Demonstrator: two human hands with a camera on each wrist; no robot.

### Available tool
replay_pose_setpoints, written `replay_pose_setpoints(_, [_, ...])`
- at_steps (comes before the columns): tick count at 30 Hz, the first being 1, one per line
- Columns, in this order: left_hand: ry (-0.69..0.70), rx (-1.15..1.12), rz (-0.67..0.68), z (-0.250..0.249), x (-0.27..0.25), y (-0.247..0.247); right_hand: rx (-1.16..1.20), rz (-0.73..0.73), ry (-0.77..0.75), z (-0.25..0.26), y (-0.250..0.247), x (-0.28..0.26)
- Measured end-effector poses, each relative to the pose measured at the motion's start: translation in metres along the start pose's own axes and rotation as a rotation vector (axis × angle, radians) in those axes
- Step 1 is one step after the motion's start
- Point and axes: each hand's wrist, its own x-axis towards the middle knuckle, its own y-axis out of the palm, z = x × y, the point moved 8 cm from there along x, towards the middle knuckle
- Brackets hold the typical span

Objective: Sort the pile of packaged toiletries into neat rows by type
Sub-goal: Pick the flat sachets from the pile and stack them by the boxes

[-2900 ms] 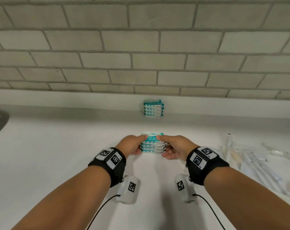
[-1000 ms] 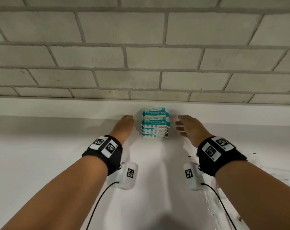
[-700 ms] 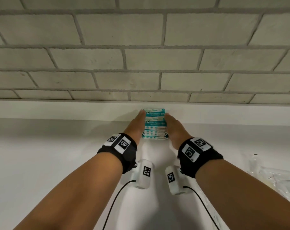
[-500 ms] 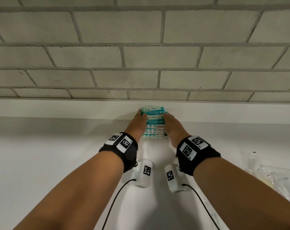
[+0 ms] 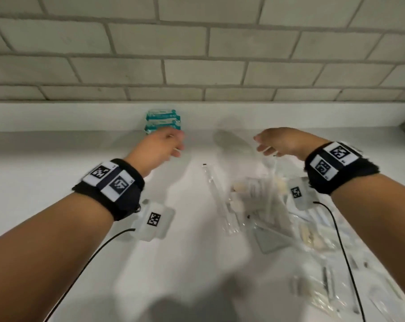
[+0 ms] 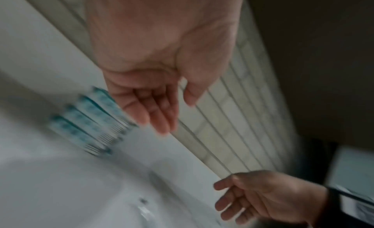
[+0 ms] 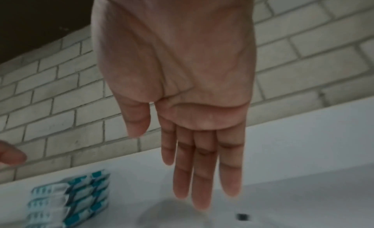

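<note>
A row of teal-and-white packets [image 5: 162,119] stands against the white backsplash; it also shows in the wrist views [image 6: 89,119] [image 7: 68,202]. My left hand [image 5: 164,145] hovers just in front of it, fingers relaxed, holding nothing [image 6: 157,110]. My right hand [image 5: 273,142] hangs above the counter to the right, fingers straight and empty [image 7: 198,175]. A pile of clear-wrapped toiletries [image 5: 266,205] lies below the right hand. A long clear-wrapped item [image 5: 220,198] lies at the pile's left edge.
The white counter [image 5: 57,173] runs along a grey brick wall [image 5: 196,54]. More clear-wrapped items [image 5: 336,287] spread toward the near right. A small dark speck [image 7: 242,216] lies on the counter. Cables trail from both wrist cameras.
Both hands have let go of the teal packets and drawn back. The right hand swung right over the pile. The head view shifted right and down, blurred by motion.
</note>
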Motion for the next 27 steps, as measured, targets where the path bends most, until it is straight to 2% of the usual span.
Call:
replay_pose_setpoints(2, [0.101,0.262,0.201,-0.017,-0.017,0.053,-0.266,0.027,0.044,-0.028,-0.006,-0.026])
replay_pose_setpoints(4, [0.173,0.559,0.329,-0.023,-0.029,0.100,-0.630,0.064,0.047,-0.054,-0.007,-0.049])
replay_pose_setpoints(5, [0.207,0.664,0.392,-0.023,-0.036,0.121,-0.730,0.097,0.050,-0.069,-0.003,-0.055])
replay_pose_setpoints(9, [0.173,0.976,0.603,0.003,-0.057,0.178,-0.782,0.352,-0.026,-0.115,0.024,-0.076])
replay_pose_setpoints(10, [0.152,1.042,0.622,0.010,-0.063,0.183,-0.787,0.368,-0.052,-0.121,0.026,-0.081])
replay_pose_setpoints(12, [0.138,1.060,0.579,0.016,-0.073,0.183,-0.805,0.319,-0.088,-0.134,0.016,-0.083])
replay_pose_setpoints(14, [0.111,1.054,0.479,0.021,-0.081,0.176,-0.818,0.248,-0.089,-0.149,0.002,-0.078])
replay_pose_setpoints(16, [0.098,1.066,0.396,0.022,-0.085,0.170,-0.807,0.133,-0.105,-0.157,-0.012,-0.067])
replay_pose_setpoints(19, [0.106,1.037,0.330,0.012,-0.088,0.173,-0.698,-0.052,-0.252,-0.133,-0.018,-0.062])
replay_pose_setpoints(24, [0.050,1.104,0.367,0.020,-0.092,0.186,-0.714,0.028,-0.625,-0.050,0.043,-0.077])
replay_pose_setpoints(27, [-0.022,1.106,0.312,0.028,-0.095,0.176,-0.786,0.129,-0.684,-0.031,0.076,-0.073])
